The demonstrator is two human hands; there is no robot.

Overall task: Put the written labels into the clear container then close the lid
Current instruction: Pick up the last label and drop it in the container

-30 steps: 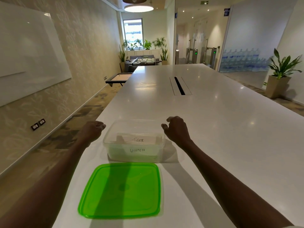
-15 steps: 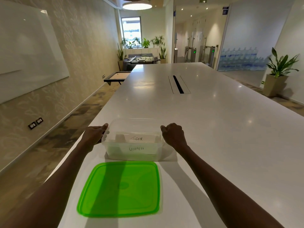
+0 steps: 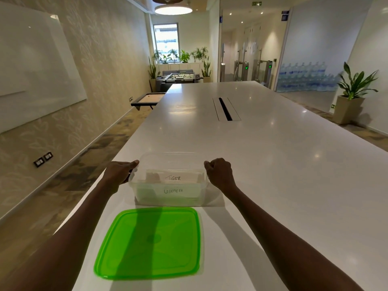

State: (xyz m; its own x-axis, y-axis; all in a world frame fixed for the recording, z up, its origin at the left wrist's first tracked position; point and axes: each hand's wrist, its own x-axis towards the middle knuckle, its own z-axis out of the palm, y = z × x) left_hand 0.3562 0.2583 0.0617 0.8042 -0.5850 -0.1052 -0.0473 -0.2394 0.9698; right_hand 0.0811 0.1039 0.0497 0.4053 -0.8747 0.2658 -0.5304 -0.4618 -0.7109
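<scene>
A clear plastic container [image 3: 144, 199] stands open on the white table [image 3: 283, 169], near its left edge. Inside it, white paper labels stand upright: one reads "TIGER" [image 3: 173, 177], and another handwritten label [image 3: 176, 191] leans in front of it. My left hand [image 3: 118, 173] grips the container's left rim, thumb on top. At the right rim, my right hand [image 3: 220, 173] holds on with curled fingers. The green lid [image 3: 149, 242] lies flat on the table just in front of the container, between my forearms.
The table's left edge runs close beside my left arm, with floor below. A cable slot [image 3: 225, 109] sits further up the table's middle. A potted plant [image 3: 352, 95] stands at the far right, off the table.
Both hands came in from just beside the container and took hold of its left and right rims. The container and lid have stayed in place.
</scene>
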